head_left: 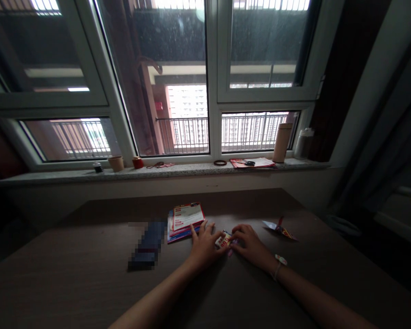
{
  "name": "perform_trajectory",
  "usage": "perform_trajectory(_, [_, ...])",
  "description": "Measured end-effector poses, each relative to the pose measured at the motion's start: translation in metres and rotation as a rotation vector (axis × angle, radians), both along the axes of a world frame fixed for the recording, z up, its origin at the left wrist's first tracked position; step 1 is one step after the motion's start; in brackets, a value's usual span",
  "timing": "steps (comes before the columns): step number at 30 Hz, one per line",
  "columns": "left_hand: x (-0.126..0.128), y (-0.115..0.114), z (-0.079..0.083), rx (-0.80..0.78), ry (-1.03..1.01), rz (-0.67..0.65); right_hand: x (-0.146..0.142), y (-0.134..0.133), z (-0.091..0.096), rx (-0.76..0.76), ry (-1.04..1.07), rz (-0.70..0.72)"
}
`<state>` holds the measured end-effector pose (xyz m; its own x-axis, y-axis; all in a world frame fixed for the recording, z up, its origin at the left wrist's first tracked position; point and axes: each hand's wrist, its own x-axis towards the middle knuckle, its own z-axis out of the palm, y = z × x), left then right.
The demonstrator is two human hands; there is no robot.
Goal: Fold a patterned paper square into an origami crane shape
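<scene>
A small piece of printed paper (222,241), white and yellow with red figures, lies on the table between my two hands. My left hand (204,246) has its thumb and index finger at the paper's left side, its other fingers spread towards a stack of printed sheets (188,215). From the other side, my right hand (249,246) holds the paper with bent fingers that cover part of it. A bit of purple and pink shows under the right fingertips. Right of my right hand stands a folded paper shape (281,229), red, yellow and pale.
A blurred dark-blue object (149,244) lies left of the stack on the brown table (71,265). Along the windowsill (188,171) stand a paper cup (116,163), a red spool-like item (137,162), a bracelet (220,162), scissors (249,163) on papers, and a tan bottle (282,142).
</scene>
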<state>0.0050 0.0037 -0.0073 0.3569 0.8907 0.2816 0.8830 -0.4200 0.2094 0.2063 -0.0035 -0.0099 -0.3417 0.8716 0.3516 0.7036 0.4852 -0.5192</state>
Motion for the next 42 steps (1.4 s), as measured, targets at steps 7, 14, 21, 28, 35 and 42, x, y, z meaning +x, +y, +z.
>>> perform_trajectory(7, [0.0,0.0,0.006,-0.048,0.068,0.024,-0.001,-0.002,0.001,0.01,-0.026,-0.011])
perform_trajectory(14, [0.0,0.002,0.018,-0.053,0.103,0.009,-0.001,0.001,-0.001,0.012,-0.028,-0.035])
perform_trajectory(21, [-0.001,0.002,0.019,-0.051,0.079,0.005,-0.002,0.0,0.001,-0.004,-0.055,-0.048])
perform_trajectory(28, [-0.002,0.001,0.013,-0.047,0.085,0.001,-0.002,0.001,0.0,-0.013,-0.111,-0.076])
perform_trajectory(35, [-0.003,0.003,0.003,0.009,0.067,0.003,-0.004,0.003,-0.004,-0.014,-0.194,-0.106])
perform_trajectory(42, [-0.003,-0.003,0.007,0.113,0.022,-0.019,-0.004,0.001,-0.001,-0.011,-0.205,-0.104])
